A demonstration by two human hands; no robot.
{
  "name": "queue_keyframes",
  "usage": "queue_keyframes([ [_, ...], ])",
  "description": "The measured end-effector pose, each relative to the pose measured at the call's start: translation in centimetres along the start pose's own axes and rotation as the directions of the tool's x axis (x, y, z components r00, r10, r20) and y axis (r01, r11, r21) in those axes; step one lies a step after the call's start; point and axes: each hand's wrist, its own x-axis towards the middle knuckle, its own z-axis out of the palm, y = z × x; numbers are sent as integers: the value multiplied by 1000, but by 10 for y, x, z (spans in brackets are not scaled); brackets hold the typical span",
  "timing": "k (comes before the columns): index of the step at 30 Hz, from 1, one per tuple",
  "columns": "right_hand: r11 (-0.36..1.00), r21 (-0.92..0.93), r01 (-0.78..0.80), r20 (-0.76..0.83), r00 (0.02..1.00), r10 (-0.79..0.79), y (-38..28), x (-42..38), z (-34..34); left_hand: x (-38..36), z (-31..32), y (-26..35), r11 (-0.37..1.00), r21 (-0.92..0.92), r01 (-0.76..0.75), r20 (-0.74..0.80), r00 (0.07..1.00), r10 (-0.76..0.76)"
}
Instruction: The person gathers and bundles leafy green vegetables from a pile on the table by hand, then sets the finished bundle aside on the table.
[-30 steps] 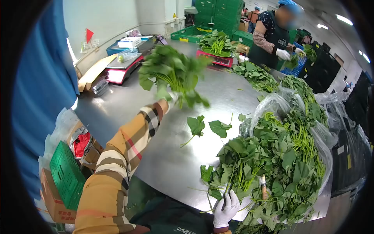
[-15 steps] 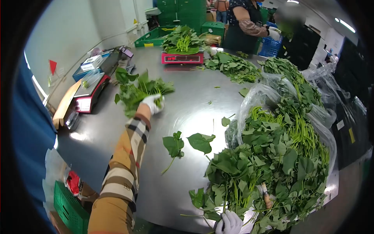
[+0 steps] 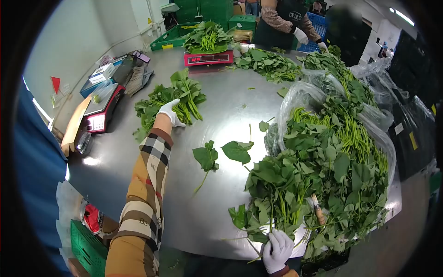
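My left hand [image 3: 170, 113], in a white glove, is over the near side of a bunch of leafy greens [image 3: 187, 94] on the metal table. Its thumb and fingers are spread apart, and the bunch's cut stems point right. At the bottom, my gloved right hand [image 3: 278, 249] has its fingers curled round leafy green stems [image 3: 271, 225] at the edge of a big pile of leafy greens [image 3: 318, 171]. A wooden-handled tool [image 3: 318, 212] lies in that pile, its far end partly covered. Loose leaves [image 3: 237, 151] rest between my hands.
A red scale [image 3: 208, 58] bearing greens stands at the back; another scale [image 3: 100, 111] is at left. More greens [image 3: 267, 64] lie along the far side, beside plastic bags [image 3: 302, 94]. Across the table a person [image 3: 295, 27] in white gloves handles greens. A green crate [image 3: 87, 247] sits lower left.
The bunch by my left hand now lies flatter with stems to the right, and that hand's fingers have spread. My right hand shows more fully at its stems. The person across lowered their hands.
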Motion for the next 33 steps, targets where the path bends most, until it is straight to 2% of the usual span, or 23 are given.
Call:
queue_keyframes([
  [1,1000,8,8,-13,1000,-8,0,0,0,-10,-1,1,999,28,24,-40,999,-23],
  [3,1000,-16,14,-19,1000,-15,-1,-1,-1,-15,-14,3,1000,26,13,27,1000,-14],
  [5,1000,-7,15,-28,1000,-15,2,-7,0,-55,-20,-10,996,-75,49,11,999,-48],
  [6,1000,4,9,-31,999,-9,9,-13,5,-66,-25,-17,998,-66,6,80,997,-1],
  [9,1000,4,19,-78,997,-18,14,-18,10,-63,-34,-24,998,-14,64,252,966,-58],
  [10,1000,9,23,-87,996,-22,14,-18,10,-74,-34,-32,995,-6,97,226,970,-93],
  [13,1000,15,14,-104,994,-12,14,-21,11,-89,-46,-71,994,106,-21,545,838,-40],
  [15,1000,12,11,-122,993,-9,14,-22,10,-121,-55,-109,975,181,-126,650,759,-23],
  [17,999,51,-4,-100,995,9,17,-23,10,-149,-69,-151,949,257,-184,761,644,-81],
  [21,925,347,-156,-100,974,202,25,-23,7,-216,-110,-237,852,380,-361,827,545,-138],
  [22,888,417,-194,-113,958,262,26,-23,6,-224,-120,-257,839,409,-357,809,568,-153],
  [23,844,489,-219,-127,940,317,26,-20,6,-218,-133,-279,843,388,-373,832,535,-146],
  [25,884,401,-241,-119,943,311,26,-9,1,-232,-156,-321,771,378,-513,832,554,-39],
  [27,913,292,-283,-25,952,304,25,2,-2,-246,-176,-350,777,372,-508,827,561,-30],
  [28,940,184,-287,16,957,289,23,8,0,-251,-183,-362,787,380,-486,806,591,-25],
  [29,956,52,-289,112,953,282,18,14,-1,-255,-190,-372,795,351,-494,822,570,-9],
  [31,973,-124,-197,202,955,219,16,24,1,-266,-198,-387,795,381,-473,797,604,-22],
  [32,976,-113,-186,200,958,206,17,25,3,-270,-200,-389,793,379,-478,795,607,-14],
  [33,967,50,-248,232,945,231,12,28,0,-277,-200,-388,790,377,-484,793,609,-5],
])
